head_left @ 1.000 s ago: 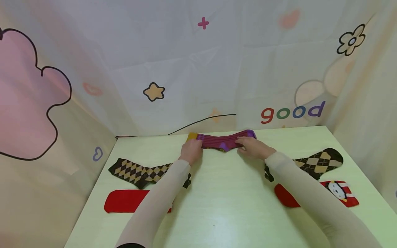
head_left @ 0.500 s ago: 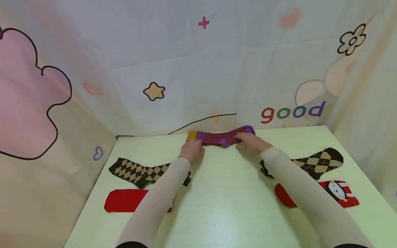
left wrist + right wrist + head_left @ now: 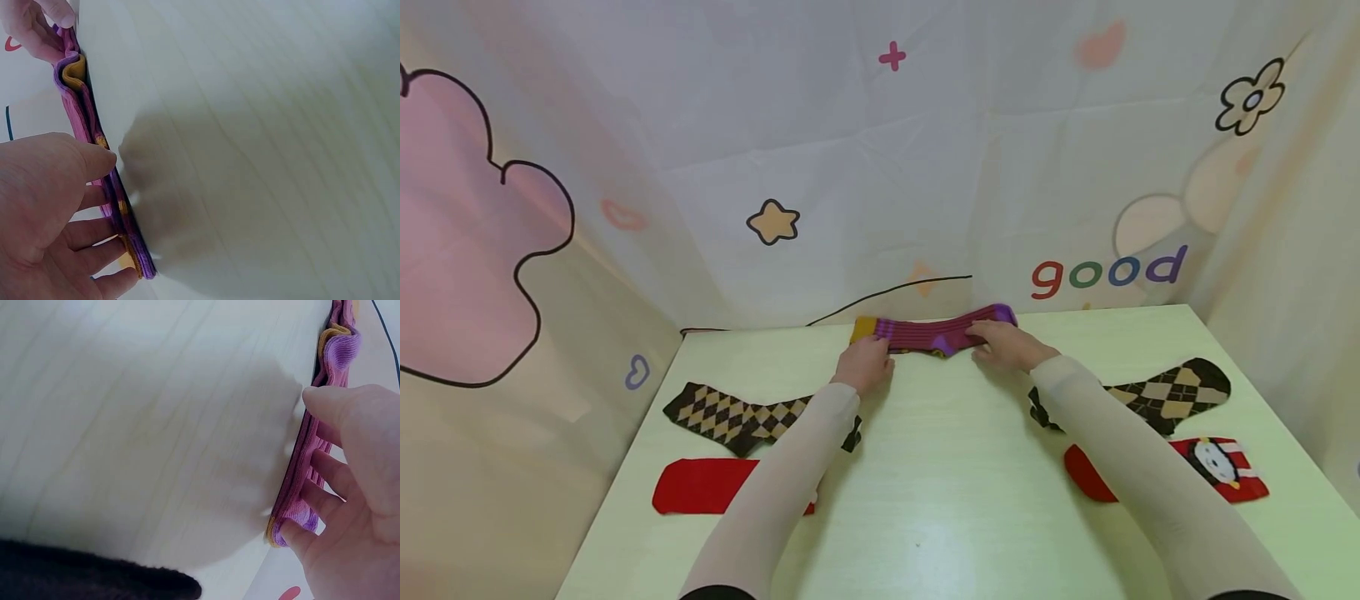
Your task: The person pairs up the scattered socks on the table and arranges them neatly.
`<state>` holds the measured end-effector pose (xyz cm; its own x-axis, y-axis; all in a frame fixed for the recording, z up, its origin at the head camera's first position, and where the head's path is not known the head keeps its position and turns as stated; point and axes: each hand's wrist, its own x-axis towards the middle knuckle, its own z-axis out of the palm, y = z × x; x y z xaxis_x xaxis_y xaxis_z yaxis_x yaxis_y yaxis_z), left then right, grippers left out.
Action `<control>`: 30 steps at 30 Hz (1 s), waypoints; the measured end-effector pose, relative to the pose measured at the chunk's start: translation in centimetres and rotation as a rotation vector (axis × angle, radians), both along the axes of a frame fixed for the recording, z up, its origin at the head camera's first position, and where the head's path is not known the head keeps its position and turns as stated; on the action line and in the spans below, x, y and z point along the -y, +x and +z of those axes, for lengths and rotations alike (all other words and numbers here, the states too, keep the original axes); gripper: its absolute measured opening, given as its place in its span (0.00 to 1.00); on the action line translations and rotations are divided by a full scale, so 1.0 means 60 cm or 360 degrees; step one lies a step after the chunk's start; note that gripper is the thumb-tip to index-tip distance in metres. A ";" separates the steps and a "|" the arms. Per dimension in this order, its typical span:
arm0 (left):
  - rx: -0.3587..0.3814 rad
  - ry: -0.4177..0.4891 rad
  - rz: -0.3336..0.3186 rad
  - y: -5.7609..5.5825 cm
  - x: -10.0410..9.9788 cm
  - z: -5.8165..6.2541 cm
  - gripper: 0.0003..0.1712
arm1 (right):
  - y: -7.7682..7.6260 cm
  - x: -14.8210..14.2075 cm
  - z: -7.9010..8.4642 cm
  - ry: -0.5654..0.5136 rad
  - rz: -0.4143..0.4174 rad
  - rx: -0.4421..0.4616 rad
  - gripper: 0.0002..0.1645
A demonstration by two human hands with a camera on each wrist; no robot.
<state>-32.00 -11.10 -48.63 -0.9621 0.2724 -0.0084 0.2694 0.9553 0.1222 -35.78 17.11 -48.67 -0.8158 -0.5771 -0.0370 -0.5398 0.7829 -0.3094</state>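
Note:
A maroon ribbed sock with purple heel and toe and a mustard cuff [image 3: 917, 335] lies flat along the table's far edge. Both wrist views show layers stacked in it, with mustard and purple edges at the side. My left hand [image 3: 863, 364] rests on its cuff end, the spread fingers [image 3: 94, 232] touching the top and the thumb at the near edge. Towards the toe end, my right hand [image 3: 1009, 343] lies on it in the same way, its straight fingers [image 3: 325, 499] pressing the fabric and its thumb along the near edge.
A brown-and-tan argyle sock [image 3: 722, 414] and a red sock [image 3: 700, 486] lie at left, partly under my left sleeve. Another argyle sock [image 3: 1183, 392] and a red sock with a cartoon face [image 3: 1217, 462] lie at right. A printed curtain [image 3: 880, 183] hangs behind the table [image 3: 925, 483].
The maroon sock has shifted slightly away from me, its toe end most, with my right hand moving along. Over the last half second hardly anything differs.

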 end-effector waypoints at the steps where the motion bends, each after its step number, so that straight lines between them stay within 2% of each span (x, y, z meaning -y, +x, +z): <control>1: -0.0001 -0.0003 -0.0006 0.000 0.000 0.001 0.13 | 0.000 0.000 0.001 0.0001 0.0003 -0.0006 0.28; 8: -0.0012 0.0003 -0.0036 0.003 0.003 0.011 0.13 | -0.001 0.001 0.007 0.0014 0.0003 0.0018 0.29; 13: -0.0007 0.0048 -0.0067 -0.005 0.011 0.004 0.14 | -0.002 0.002 0.011 0.0029 0.0017 0.0028 0.28; 17: -0.0071 0.0102 -0.0133 -0.007 0.020 0.000 0.16 | 0.000 0.006 0.018 0.0033 0.0019 0.0018 0.28; 23: -0.0222 0.0095 -0.0257 0.006 0.032 0.011 0.19 | 0.013 0.016 0.031 -0.0033 0.0088 -0.0148 0.29; 30: -0.0292 0.0071 -0.0259 0.026 0.054 0.026 0.32 | 0.034 0.043 0.044 -0.0051 0.0110 -0.0168 0.35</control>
<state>-30.46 -14.32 -47.09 -0.8899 0.4201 0.1776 0.4408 0.8922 0.0979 -33.73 14.51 -46.03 -0.7723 -0.6318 0.0665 -0.6232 0.7331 -0.2724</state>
